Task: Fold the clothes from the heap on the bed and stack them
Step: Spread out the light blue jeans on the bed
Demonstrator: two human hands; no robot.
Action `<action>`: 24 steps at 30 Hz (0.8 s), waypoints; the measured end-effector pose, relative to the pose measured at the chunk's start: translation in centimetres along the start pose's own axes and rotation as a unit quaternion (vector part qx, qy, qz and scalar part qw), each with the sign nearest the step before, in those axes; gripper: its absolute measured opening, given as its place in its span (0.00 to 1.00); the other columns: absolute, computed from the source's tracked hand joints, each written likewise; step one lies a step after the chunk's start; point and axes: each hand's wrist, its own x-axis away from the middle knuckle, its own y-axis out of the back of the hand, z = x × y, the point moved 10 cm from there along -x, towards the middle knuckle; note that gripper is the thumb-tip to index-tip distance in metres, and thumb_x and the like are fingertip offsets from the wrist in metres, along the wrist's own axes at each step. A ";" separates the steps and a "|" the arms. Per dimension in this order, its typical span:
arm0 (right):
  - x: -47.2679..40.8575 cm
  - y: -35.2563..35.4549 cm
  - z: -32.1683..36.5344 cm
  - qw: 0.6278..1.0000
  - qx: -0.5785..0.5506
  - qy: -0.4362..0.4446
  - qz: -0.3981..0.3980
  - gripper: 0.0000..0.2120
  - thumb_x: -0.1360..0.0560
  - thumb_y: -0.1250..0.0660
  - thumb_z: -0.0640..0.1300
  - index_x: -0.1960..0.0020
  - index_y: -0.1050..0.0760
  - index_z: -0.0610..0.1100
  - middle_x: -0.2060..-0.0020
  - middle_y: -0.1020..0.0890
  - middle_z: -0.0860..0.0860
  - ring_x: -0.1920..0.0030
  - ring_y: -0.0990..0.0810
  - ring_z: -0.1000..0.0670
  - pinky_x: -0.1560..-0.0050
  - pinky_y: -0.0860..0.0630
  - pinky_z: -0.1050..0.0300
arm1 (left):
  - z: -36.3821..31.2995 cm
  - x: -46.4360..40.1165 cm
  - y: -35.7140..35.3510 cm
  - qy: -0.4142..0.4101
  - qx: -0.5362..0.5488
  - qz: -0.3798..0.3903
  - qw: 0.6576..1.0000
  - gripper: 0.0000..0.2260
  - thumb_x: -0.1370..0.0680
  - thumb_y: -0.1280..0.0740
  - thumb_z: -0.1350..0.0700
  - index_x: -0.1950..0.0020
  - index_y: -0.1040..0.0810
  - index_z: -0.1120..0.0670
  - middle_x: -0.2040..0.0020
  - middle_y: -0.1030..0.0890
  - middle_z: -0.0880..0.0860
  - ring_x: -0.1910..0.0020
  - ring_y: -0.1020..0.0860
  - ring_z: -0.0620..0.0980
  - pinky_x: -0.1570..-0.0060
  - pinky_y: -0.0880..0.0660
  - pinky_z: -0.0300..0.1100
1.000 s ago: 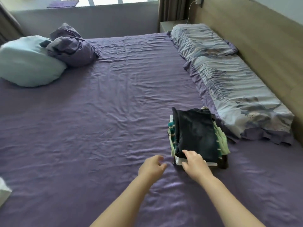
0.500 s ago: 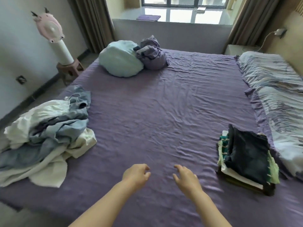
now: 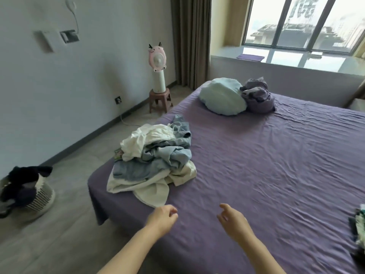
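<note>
A heap of white and pale blue clothes (image 3: 154,159) lies on the near left corner of the purple bed (image 3: 276,165). My left hand (image 3: 163,219) hovers just below the heap, fingers loosely curled, holding nothing. My right hand (image 3: 234,220) hangs over the sheet to its right, fingers relaxed and empty. The folded stack (image 3: 359,230) shows only as a sliver at the right edge of the view.
A pale blue pillow (image 3: 223,96) and a bundled purple cover (image 3: 258,97) lie at the far side of the bed. On the floor to the left stand a striped basket (image 3: 37,198) with dark clothes and a pink fan (image 3: 157,62) on a stool (image 3: 160,99).
My right hand has left the folded stack and both hands have swung left across the bed. The view turned left, bringing the heap to the middle and the stack to the right edge.
</note>
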 end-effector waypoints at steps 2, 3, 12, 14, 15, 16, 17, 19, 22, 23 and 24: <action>-0.2 -1.5 3.7 1.000 -0.007 0.011 0.002 0.21 0.21 0.42 0.50 0.29 0.37 0.49 0.40 0.22 0.52 0.37 0.26 0.50 0.43 0.31 0.58 | 3.9 0.9 2.1 0.014 0.006 -0.013 1.000 0.14 0.21 0.38 0.49 0.38 0.23 0.48 0.39 0.21 0.49 0.40 0.23 0.48 0.44 0.29 0.39; -0.3 -2.3 5.4 1.000 -0.007 0.017 0.009 0.21 0.21 0.42 0.50 0.29 0.37 0.49 0.39 0.22 0.51 0.37 0.26 0.50 0.42 0.30 0.58 | 5.7 1.3 3.1 0.023 0.012 -0.020 0.999 0.14 0.22 0.38 0.49 0.38 0.22 0.48 0.39 0.21 0.48 0.40 0.23 0.48 0.44 0.28 0.39; -2.6 -5.7 15.8 0.996 0.034 0.067 0.053 0.21 0.21 0.42 0.51 0.29 0.36 0.49 0.41 0.22 0.50 0.41 0.24 0.49 0.43 0.28 0.58 | 15.1 2.2 8.5 0.051 0.079 -0.078 0.992 0.12 0.21 0.37 0.50 0.39 0.22 0.49 0.41 0.20 0.47 0.42 0.23 0.46 0.42 0.27 0.39; -3.9 -5.5 16.3 0.996 0.040 0.064 0.051 0.20 0.21 0.42 0.51 0.30 0.35 0.49 0.41 0.22 0.50 0.41 0.24 0.49 0.43 0.29 0.58 | 16.0 1.6 8.5 0.059 0.090 -0.074 0.991 0.13 0.21 0.37 0.50 0.39 0.22 0.49 0.41 0.20 0.47 0.42 0.23 0.46 0.43 0.28 0.39; -4.7 -5.5 16.5 0.996 0.043 0.062 0.050 0.20 0.21 0.42 0.51 0.29 0.35 0.49 0.40 0.22 0.50 0.40 0.24 0.49 0.43 0.29 0.59 | 16.4 1.3 8.3 0.064 0.095 -0.070 0.991 0.13 0.21 0.37 0.50 0.39 0.22 0.48 0.40 0.20 0.46 0.41 0.23 0.45 0.43 0.28 0.38; -5.6 -5.6 16.6 0.996 0.043 0.061 0.050 0.21 0.21 0.42 0.51 0.29 0.35 0.49 0.39 0.23 0.49 0.39 0.24 0.49 0.42 0.29 0.59 | 16.8 0.9 8.1 0.068 0.099 -0.066 0.991 0.13 0.21 0.37 0.49 0.39 0.22 0.48 0.40 0.20 0.46 0.41 0.23 0.45 0.43 0.28 0.37; -6.5 -5.7 16.7 0.996 0.044 0.060 0.051 0.21 0.21 0.41 0.50 0.29 0.36 0.48 0.38 0.23 0.49 0.39 0.25 0.49 0.42 0.29 0.59 | 17.1 0.4 7.9 0.071 0.100 -0.061 0.990 0.13 0.21 0.37 0.49 0.39 0.22 0.48 0.40 0.20 0.46 0.41 0.23 0.45 0.43 0.28 0.37; -8.3 -6.5 16.9 0.995 0.046 0.058 0.061 0.21 0.21 0.42 0.50 0.29 0.36 0.48 0.37 0.24 0.49 0.38 0.26 0.49 0.42 0.29 0.59 | 17.7 -0.9 7.8 0.076 0.100 -0.051 0.991 0.13 0.21 0.37 0.50 0.39 0.21 0.49 0.40 0.20 0.46 0.41 0.23 0.45 0.42 0.28 0.37; -11.5 -7.6 17.1 0.995 0.031 0.044 0.082 0.20 0.21 0.41 0.50 0.31 0.35 0.48 0.38 0.24 0.49 0.39 0.26 0.49 0.42 0.28 0.58 | 18.0 -4.0 8.4 0.085 0.099 -0.034 0.991 0.13 0.21 0.37 0.50 0.39 0.22 0.49 0.40 0.20 0.46 0.41 0.23 0.44 0.42 0.29 0.37; -12.7 -7.9 17.1 0.995 0.020 0.041 0.088 0.19 0.21 0.40 0.50 0.31 0.34 0.48 0.38 0.24 0.49 0.39 0.26 0.49 0.42 0.28 0.58 | 17.9 -5.3 8.6 0.086 0.103 -0.026 0.991 0.12 0.21 0.37 0.50 0.39 0.22 0.49 0.41 0.20 0.46 0.41 0.23 0.44 0.42 0.29 0.36; -14.1 -7.9 17.2 0.995 0.006 0.038 0.090 0.19 0.22 0.39 0.50 0.32 0.33 0.48 0.38 0.24 0.49 0.39 0.26 0.49 0.42 0.28 0.58 | 17.7 -6.7 8.8 0.087 0.111 -0.016 0.990 0.12 0.22 0.36 0.50 0.39 0.22 0.49 0.41 0.19 0.46 0.42 0.23 0.43 0.42 0.29 0.36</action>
